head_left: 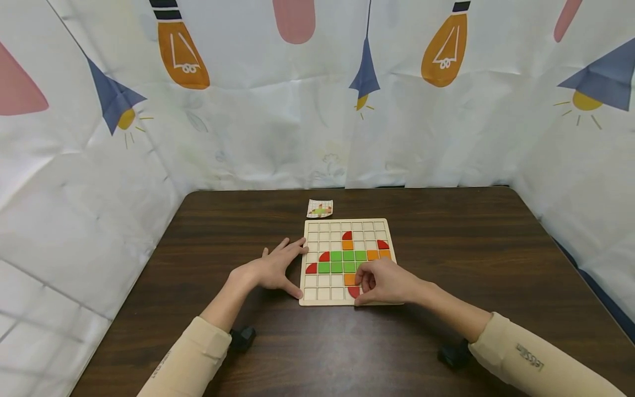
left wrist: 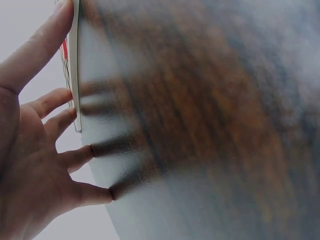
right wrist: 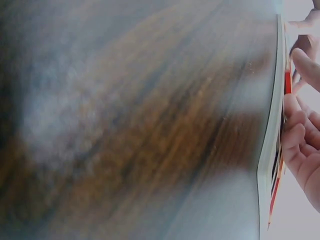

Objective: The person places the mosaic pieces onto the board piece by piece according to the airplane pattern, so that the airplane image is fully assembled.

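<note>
A pale square grid board (head_left: 329, 302) lies flat on the table, bearing green squares (head_left: 336, 267), orange squares (head_left: 349, 279) and red quarter-circle pieces (head_left: 324, 257). My left hand (head_left: 275, 267) spreads its fingers along the board's left side, thumb at the near corner and fingertips touching the edge higher up. At the near side of the board, my right hand (head_left: 389, 282) has its thumb and curled fingers at a red quarter-circle piece (head_left: 354, 291), below an orange square. In the right wrist view, that red piece (right wrist: 287, 82) shows between thumb and fingers. This hand covers the board's near right part.
A small picture card (head_left: 319, 208) with a similar coloured pattern lies behind the board. The dark wood-grain table (head_left: 238, 220) extends around it. A white curtain (head_left: 288, 127) printed with lamps and bulbs hangs behind the table and at its sides.
</note>
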Demonstrator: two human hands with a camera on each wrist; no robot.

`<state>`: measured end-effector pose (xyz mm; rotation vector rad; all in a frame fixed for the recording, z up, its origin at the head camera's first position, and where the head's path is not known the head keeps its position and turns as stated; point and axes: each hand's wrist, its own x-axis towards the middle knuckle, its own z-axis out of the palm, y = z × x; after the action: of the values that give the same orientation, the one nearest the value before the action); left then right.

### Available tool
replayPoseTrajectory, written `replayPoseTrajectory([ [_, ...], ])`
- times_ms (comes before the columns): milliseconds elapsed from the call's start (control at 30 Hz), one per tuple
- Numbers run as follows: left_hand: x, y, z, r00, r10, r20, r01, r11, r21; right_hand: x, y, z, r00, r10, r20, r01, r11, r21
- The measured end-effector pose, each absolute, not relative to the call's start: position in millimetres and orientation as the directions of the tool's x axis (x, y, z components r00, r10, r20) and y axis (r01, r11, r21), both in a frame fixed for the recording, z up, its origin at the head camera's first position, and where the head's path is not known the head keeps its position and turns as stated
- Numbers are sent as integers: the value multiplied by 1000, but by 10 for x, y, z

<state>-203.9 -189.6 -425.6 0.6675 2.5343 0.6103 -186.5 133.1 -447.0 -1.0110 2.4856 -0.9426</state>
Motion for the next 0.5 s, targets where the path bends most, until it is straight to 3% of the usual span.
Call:
replayPoseTrajectory([
  [500, -2027, -1892, -4230, -783, 541, -306, 343, 786, 514, -1869, 1317, -4458, -666, -746, -17, -547, 503, -669],
])
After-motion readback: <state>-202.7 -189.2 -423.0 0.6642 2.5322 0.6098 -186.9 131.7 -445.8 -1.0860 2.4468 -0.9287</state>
